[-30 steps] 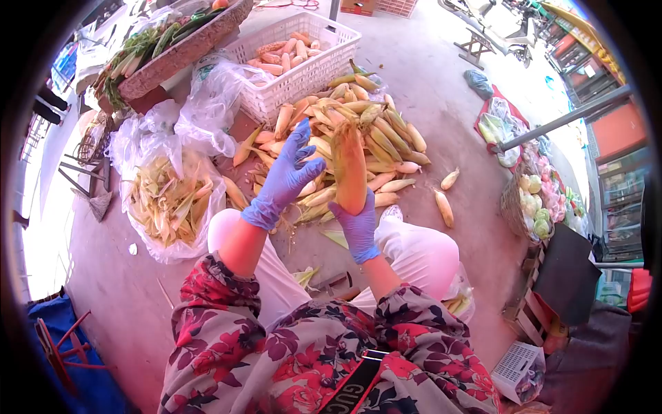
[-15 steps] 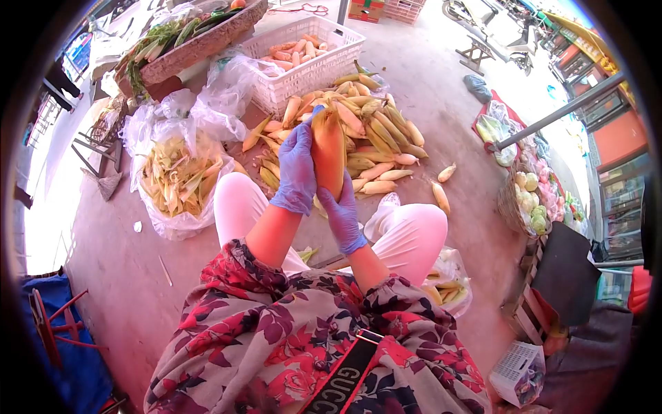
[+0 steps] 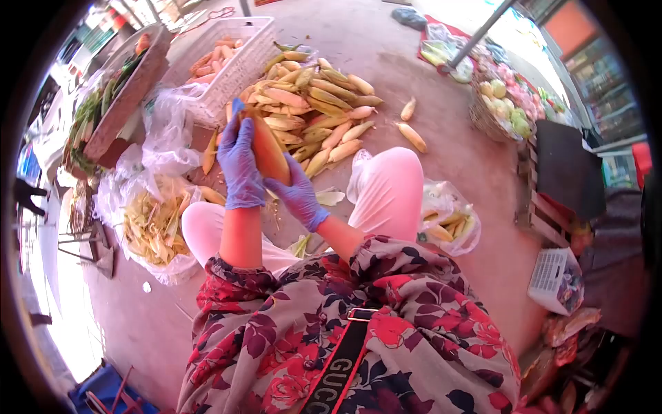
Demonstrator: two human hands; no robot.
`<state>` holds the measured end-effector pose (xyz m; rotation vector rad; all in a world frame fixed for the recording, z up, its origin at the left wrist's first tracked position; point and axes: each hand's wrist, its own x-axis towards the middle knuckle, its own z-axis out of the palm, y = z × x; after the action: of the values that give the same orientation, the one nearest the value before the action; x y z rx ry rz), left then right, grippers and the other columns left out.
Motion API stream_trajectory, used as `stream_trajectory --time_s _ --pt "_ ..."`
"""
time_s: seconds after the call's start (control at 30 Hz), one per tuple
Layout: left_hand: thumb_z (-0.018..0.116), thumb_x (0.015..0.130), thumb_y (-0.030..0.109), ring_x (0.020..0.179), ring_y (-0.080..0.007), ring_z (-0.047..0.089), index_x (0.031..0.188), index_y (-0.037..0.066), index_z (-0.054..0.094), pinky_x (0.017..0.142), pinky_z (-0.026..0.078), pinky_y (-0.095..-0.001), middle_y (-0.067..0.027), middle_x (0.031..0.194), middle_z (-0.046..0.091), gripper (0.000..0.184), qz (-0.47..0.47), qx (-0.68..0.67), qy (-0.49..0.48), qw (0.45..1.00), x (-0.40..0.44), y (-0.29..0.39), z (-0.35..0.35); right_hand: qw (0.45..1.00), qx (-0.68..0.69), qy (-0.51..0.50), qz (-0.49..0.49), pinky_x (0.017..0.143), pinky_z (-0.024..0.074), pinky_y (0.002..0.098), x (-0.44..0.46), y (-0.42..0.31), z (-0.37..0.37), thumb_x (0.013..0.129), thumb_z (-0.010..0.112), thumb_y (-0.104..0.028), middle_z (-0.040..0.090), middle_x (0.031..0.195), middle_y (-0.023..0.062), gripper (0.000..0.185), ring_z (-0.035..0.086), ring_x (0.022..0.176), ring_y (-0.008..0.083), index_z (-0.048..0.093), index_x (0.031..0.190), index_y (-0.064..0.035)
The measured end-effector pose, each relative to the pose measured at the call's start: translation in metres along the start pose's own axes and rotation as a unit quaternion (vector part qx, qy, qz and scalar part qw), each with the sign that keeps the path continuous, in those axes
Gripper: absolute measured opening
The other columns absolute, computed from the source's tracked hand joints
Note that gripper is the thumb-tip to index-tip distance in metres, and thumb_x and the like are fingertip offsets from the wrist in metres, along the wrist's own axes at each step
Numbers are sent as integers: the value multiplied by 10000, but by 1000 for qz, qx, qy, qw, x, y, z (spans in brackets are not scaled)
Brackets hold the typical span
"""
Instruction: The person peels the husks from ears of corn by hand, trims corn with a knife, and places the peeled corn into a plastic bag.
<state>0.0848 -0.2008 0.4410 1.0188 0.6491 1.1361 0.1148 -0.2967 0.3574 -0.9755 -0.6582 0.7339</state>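
Note:
An ear of corn [image 3: 268,148] in a yellow-brown husk is held up between my two hands, tilted with its top toward the upper left. My left hand [image 3: 241,164], in a blue-purple glove, is wrapped along its left side. Closed at its lower end is my right hand [image 3: 298,197], gloved alike. Just beyond lies a heap of corn ears [image 3: 324,103], some husked down to pale layers, others still yellow-green. A clear plastic bag [image 3: 155,231] full of stripped husks stands left of my knee.
Behind the heap is a white plastic crate [image 3: 238,65] with peeled corn. Vegetables fill a long trough [image 3: 131,90] at upper left. Another bag with corn [image 3: 449,221] sits by my right leg. Loose ears [image 3: 412,138] lie right of the heap, with a basket of vegetables [image 3: 502,110] farther off.
The view has turned to the right, so the heap, crate and bags appear farther left. Both hands still hold the ear, which now leans more to the left.

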Motion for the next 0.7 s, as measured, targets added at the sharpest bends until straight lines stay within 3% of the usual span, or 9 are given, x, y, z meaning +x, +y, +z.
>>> stream_trajectory --time_s 0.03,0.1,0.17,0.37,0.47,0.57,0.63,0.67,0.7 --pt "527 885 69 1001 -135 550 1162 -28 545 895 428 -243 -90 1145 582 293 66 38 -5 997 -1 -6 3 991 -110 50 -54 850 418 316 0 15 0 719 744 -223 501 1038 144 686 507 963 236 383 1259 -2" --pt "496 902 85 989 -171 567 1143 -31 555 894 441 -279 -101 1130 587 274 15 81 -14 996 0 -17 1 974 -156 143 -76 831 411 365 -9 30 10 704 725 -254 484 1017 203 666 495 944 327 405 1246 -35" --pt "478 913 111 979 -179 569 1143 -19 559 886 445 -283 -103 1121 588 276 9 118 -11 993 -2 -25 7 966 -184 182 0 837 411 362 -19 -1 14 703 720 -229 489 996 202 621 492 957 339 426 1214 -35" --pt "500 913 180 852 -133 559 1048 23 588 808 456 -268 -33 956 601 225 -34 15 -61 997 21 -68 -19 988 36 122 89 858 413 332 -12 -4 -13 715 717 -225 518 1097 183 559 501 1029 229 454 1158 -10" --pt "500 916 220 703 -106 509 883 69 585 711 444 -248 9 768 553 177 -77 -104 -50 990 20 -72 -10 990 69 112 40 815 443 303 -5 19 -19 744 698 -315 556 1078 142 565 535 966 177 464 1132 21" --pt "496 917 218 578 -86 417 751 101 537 596 385 -218 45 608 443 207 -103 -72 19 992 13 -61 -3 969 198 49 138 828 441 297 -3 26 -27 751 685 -408 554 1075 140 632 534 962 179 463 1130 47" --pt "466 927 161 577 -82 378 781 80 543 563 349 -202 35 620 410 184 -35 -78 63 994 2 -58 9 982 -59 15 178 903 394 310 5 -31 -46 747 675 -464 494 1157 188 715 474 1063 188 437 1158 70" --pt "456 933 155 591 -72 381 818 56 555 556 345 -197 28 645 429 181 3 -10 41 999 0 -58 5 968 -209 128 54 886 401 314 16 -1 -43 716 703 -476 483 1151 191 755 472 1067 191 432 1159 72" --pt "463 932 163 596 -59 377 854 43 569 554 340 -192 30 653 443 178 31 -17 45 998 -3 -63 6 960 -223 160 -54 797 447 288 29 6 -46 715 719 -445 511 1105 151 716 521 973 177 443 1146 55"
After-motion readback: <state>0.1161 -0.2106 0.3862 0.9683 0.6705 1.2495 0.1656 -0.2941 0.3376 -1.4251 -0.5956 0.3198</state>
